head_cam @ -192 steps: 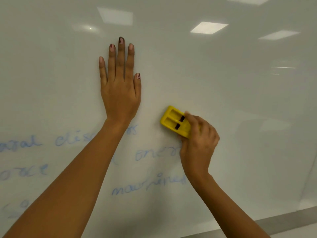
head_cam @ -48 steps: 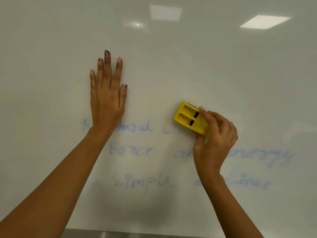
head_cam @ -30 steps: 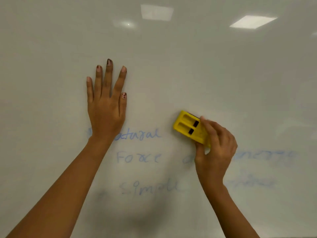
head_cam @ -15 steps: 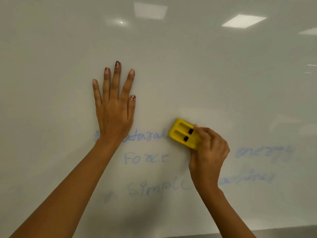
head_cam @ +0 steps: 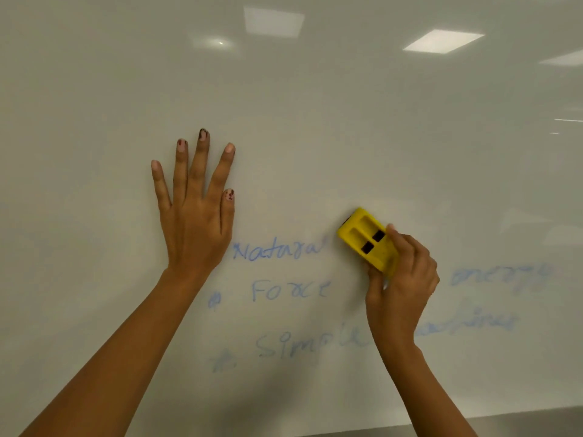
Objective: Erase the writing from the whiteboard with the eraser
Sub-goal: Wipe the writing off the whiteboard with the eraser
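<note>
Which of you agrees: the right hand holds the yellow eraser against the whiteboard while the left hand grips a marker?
Not quite. In the head view the left hand lies flat and open on the whiteboard, gripping nothing. The right hand does hold the yellow eraser.

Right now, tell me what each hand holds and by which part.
The right hand grips the yellow eraser by its lower right end. The left hand holds nothing; it lies flat on the whiteboard.

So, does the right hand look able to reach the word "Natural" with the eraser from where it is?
Probably yes. The right hand grips the eraser just right of the word, with only bare whiteboard between. The left hand lies flat beside the first letter, and might crowd that end.
</note>
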